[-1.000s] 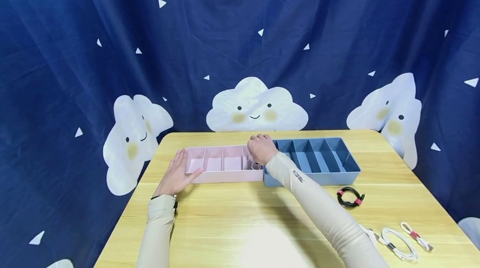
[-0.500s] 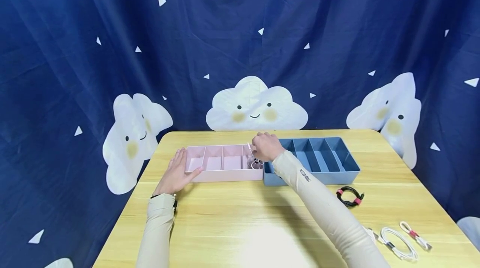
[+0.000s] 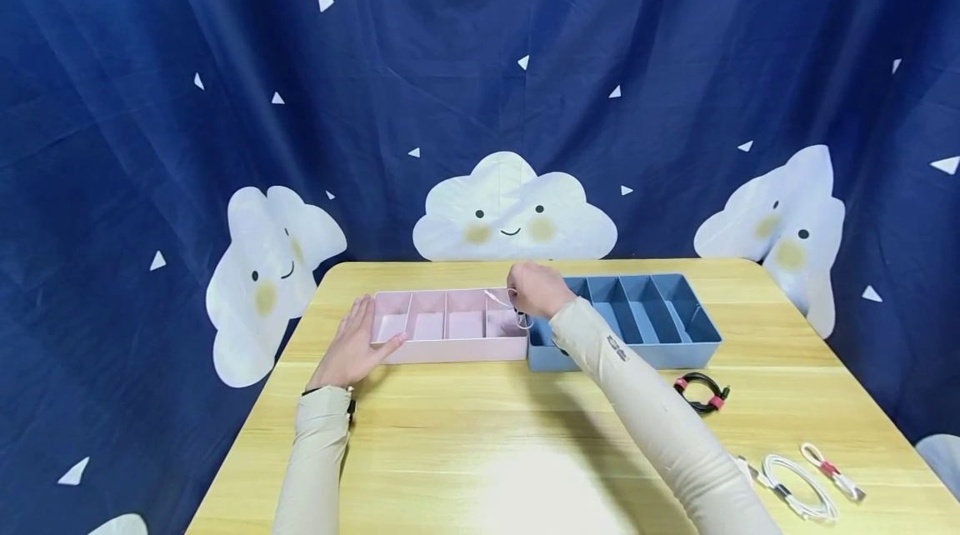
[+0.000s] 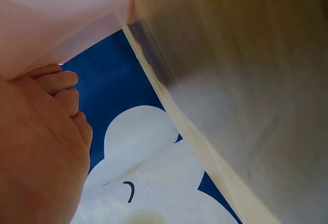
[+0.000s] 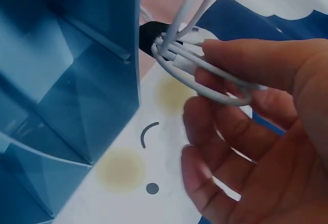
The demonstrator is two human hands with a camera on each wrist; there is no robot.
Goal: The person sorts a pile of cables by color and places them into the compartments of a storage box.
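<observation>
My right hand (image 3: 537,291) pinches a coiled white cable (image 5: 205,78) between thumb and fingers; a black tie (image 5: 154,38) bands the coil. In the head view the cable hangs over the right-hand compartment of the pink divided box (image 3: 450,352), its thin end pointing left. The blue divided box (image 3: 626,357) stands right beside the pink one, partly covered by my right forearm. At the pink box's left end lies my left hand (image 3: 352,347), fingers straight along the end wall and thumb at the front edge. The left wrist view has those fingers against the pink wall (image 4: 56,19).
On the table (image 3: 450,452), a black coiled cable (image 3: 701,392) with red ties lies in front of the blue box. Farther right and nearer are a white coiled cable (image 3: 798,487) and a short white cable (image 3: 832,472) with a red tie. A blue curtain (image 3: 480,60) hangs behind.
My right hand has shifted slightly right and lifted the white cable out of the pink box's right-hand compartment. My left hand has stayed in place.
</observation>
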